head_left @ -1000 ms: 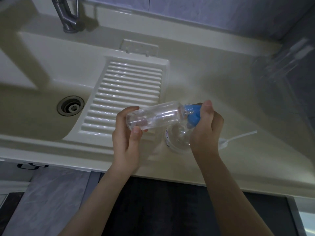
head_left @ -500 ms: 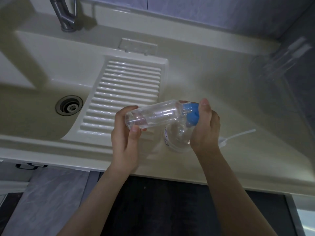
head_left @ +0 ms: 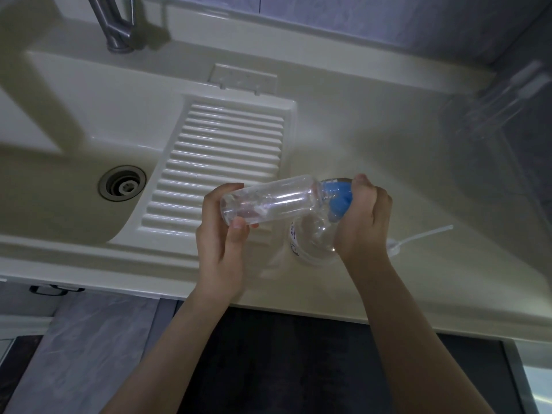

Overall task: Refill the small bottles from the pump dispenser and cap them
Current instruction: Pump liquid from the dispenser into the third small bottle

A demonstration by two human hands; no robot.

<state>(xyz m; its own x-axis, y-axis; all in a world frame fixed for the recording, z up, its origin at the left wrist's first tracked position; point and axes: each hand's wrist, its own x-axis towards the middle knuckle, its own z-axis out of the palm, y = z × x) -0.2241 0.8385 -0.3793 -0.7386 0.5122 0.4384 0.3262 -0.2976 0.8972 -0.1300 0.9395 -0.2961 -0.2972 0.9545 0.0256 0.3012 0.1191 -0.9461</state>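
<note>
A small clear plastic bottle [head_left: 268,198] lies almost on its side in the air above the counter. My left hand [head_left: 222,234] grips its base end. My right hand [head_left: 363,215] is curled round the blue cap [head_left: 337,198] at its neck. Directly beneath stands a larger clear bottle [head_left: 310,243] with an open mouth, partly hidden by my right hand. A white pump head with its long dip tube [head_left: 418,239] lies on the counter just right of my right wrist.
The cream counter [head_left: 373,138] has a ribbed drainboard [head_left: 221,162] on the left and a sink with a drain [head_left: 122,182] and a metal tap [head_left: 115,22] beyond it. Faint clear bottles [head_left: 493,100] stand at the far right by the wall.
The bottle and both hands stay in nearly the same place. My right hand has turned slightly round the blue cap, with its fingers more closed over it.
</note>
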